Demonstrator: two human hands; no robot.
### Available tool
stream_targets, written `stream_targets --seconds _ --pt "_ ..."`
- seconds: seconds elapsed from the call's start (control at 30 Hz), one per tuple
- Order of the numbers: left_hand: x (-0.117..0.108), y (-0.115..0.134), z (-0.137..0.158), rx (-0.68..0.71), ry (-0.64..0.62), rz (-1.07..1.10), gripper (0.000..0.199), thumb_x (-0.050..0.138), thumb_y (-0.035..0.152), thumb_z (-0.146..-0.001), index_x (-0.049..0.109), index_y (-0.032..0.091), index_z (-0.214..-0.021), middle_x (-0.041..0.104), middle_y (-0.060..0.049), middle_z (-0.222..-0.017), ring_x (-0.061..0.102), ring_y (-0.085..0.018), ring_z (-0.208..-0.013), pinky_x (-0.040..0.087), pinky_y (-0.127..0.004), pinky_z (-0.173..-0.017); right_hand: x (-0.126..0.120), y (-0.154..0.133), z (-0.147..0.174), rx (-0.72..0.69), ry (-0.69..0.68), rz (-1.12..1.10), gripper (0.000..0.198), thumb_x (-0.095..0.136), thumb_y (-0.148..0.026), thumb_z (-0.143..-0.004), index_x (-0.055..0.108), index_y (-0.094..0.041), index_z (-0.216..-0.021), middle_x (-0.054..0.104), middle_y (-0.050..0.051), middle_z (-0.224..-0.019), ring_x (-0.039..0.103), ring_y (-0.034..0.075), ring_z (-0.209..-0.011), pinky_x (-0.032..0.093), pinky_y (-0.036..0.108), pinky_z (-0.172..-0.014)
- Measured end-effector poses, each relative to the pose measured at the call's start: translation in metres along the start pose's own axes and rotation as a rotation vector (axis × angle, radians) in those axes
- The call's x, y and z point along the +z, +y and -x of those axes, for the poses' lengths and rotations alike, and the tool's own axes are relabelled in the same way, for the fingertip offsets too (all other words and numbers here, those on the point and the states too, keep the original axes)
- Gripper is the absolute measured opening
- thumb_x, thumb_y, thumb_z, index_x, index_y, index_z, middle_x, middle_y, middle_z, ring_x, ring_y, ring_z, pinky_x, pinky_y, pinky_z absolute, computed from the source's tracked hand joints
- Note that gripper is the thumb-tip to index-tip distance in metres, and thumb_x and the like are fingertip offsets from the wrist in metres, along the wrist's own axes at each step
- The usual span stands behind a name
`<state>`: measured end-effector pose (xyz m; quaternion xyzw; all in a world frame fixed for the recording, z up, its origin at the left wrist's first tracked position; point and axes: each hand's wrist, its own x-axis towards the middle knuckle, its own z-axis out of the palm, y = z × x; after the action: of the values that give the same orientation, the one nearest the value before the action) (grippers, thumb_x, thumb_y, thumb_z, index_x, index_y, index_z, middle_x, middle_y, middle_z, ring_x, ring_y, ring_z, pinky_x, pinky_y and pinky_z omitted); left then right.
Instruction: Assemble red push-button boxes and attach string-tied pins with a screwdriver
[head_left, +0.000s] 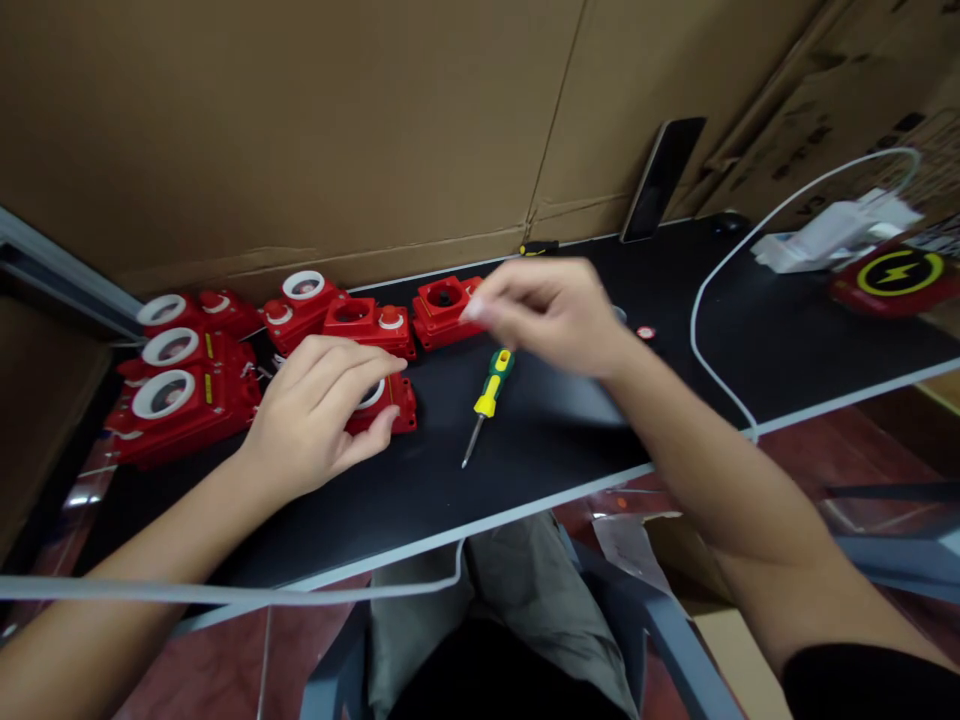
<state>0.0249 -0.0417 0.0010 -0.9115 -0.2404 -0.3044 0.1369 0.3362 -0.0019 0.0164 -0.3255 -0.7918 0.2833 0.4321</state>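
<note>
My left hand arches over a red box with a white ring. Its fingers stretch out and its thumb is apart from them; whether they touch the box cannot be told. Blurred by motion, my right hand is raised with thumb and fingertips pinched together, in front of another red box with a round opening. Anything in that pinch is too small to make out. Below it a screwdriver with a yellow and green handle lies on the black tabletop, tip toward me.
Several red boxes with white rings crowd the left side. A small screwdriver and a phone are by the cardboard wall. A white cable crosses the right side, near a red case with a lightning mark.
</note>
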Motion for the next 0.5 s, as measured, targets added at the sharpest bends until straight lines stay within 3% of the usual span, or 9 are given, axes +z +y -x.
stream_targets --seconds 0.07,0.13,0.33,0.5 --pt "0.0 0.007 0.0 0.015 0.038 0.032 0.047 0.081 0.027 -0.105 0.063 0.022 -0.149 0.085 -0.013 -0.122 0.08 -0.031 -0.106 0.066 -0.048 -0.095 0.025 -0.005 0.007 -0.121 -0.249 -0.051 0.038 0.069 -0.052 -0.11 0.07 -0.021 -0.088 0.069 0.0 -0.075 0.056 0.012 -0.065 0.043 0.028 -0.067" --pt "0.0 0.014 0.0 0.065 0.051 0.07 0.046 0.085 0.027 -0.104 0.065 0.022 -0.146 0.085 -0.011 -0.117 0.08 -0.029 -0.103 0.066 -0.045 -0.092 0.043 -0.005 0.011 -0.208 -0.363 -0.071 0.031 0.068 -0.037 -0.111 0.068 -0.019 -0.085 0.066 -0.002 -0.074 0.055 0.01 -0.068 0.042 0.026 -0.07" --pt "0.002 0.023 0.004 0.109 0.075 0.146 0.044 0.083 0.002 -0.101 0.071 0.016 -0.14 0.085 -0.01 -0.113 0.08 -0.022 -0.1 0.066 -0.038 -0.091 0.049 0.003 0.013 -0.235 -0.399 -0.08 0.022 0.066 -0.028 -0.11 0.072 -0.017 -0.091 0.06 -0.004 -0.073 0.051 0.009 -0.066 0.04 0.023 -0.069" --pt "0.0 0.018 0.004 0.077 0.052 0.147 0.043 0.08 0.004 -0.103 0.072 0.02 -0.142 0.086 -0.009 -0.111 0.081 -0.023 -0.1 0.067 -0.039 -0.089 0.043 0.003 0.01 -0.205 -0.426 -0.112 0.022 0.07 -0.031 -0.111 0.076 -0.016 -0.096 0.066 -0.002 -0.078 0.055 0.009 -0.07 0.041 0.023 -0.071"
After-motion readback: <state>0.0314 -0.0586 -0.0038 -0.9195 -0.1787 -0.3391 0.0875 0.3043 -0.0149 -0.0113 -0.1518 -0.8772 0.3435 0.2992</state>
